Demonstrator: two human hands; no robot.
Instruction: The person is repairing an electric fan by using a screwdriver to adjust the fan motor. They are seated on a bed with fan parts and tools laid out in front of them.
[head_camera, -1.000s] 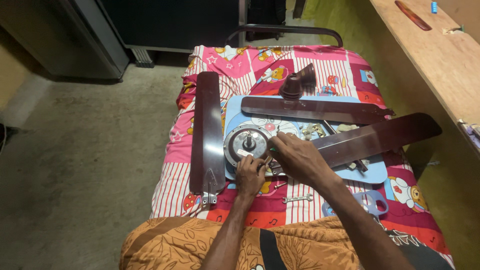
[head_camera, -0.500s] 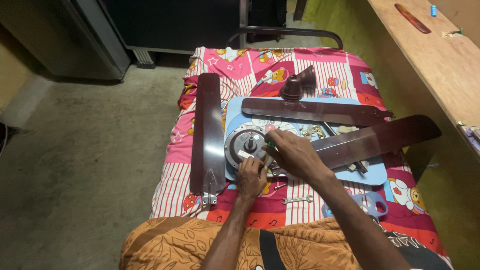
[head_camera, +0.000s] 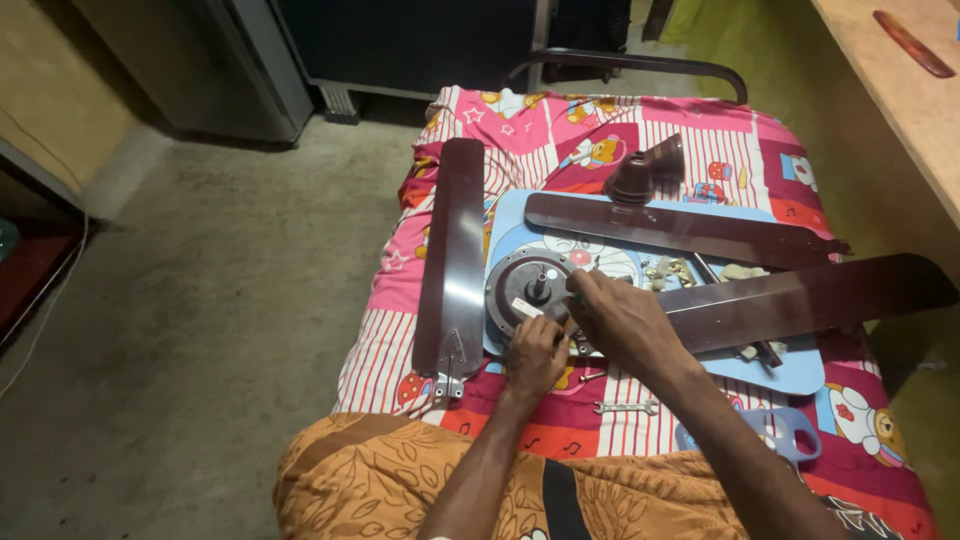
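Centrally placed on a pale blue board (head_camera: 770, 372): round grey ceiling-fan motor (head_camera: 528, 290), short shaft pointing up. Laid over a bed covered in a bright pink cartoon sheet (head_camera: 520, 130).

Left hand (head_camera: 535, 352) pressed against the near edge of the motor, fingers curled on its rim; grip narrow, nothing seen enclosed. Right hand (head_camera: 622, 318) at the right edge of the motor, fingers bent around a small green-tipped object, too small to identify; grip close, whether it really holds it cannot be told.

Just left of the motor: dark brown fan blade (head_camera: 458, 250) lying lengthwise, metal bracket at its near end. Behind the motor, a second blade (head_camera: 680, 225) lying crosswise. Right of the motor, a third blade (head_camera: 810, 298) running from under the right hand past the bed edge. Behind the motor: dark cone-shaped canopy cover (head_camera: 645, 172). Right of the motor: small loose metal fittings (head_camera: 672, 272). Nearer than the motor, on the sheet: small spanner (head_camera: 625, 407).
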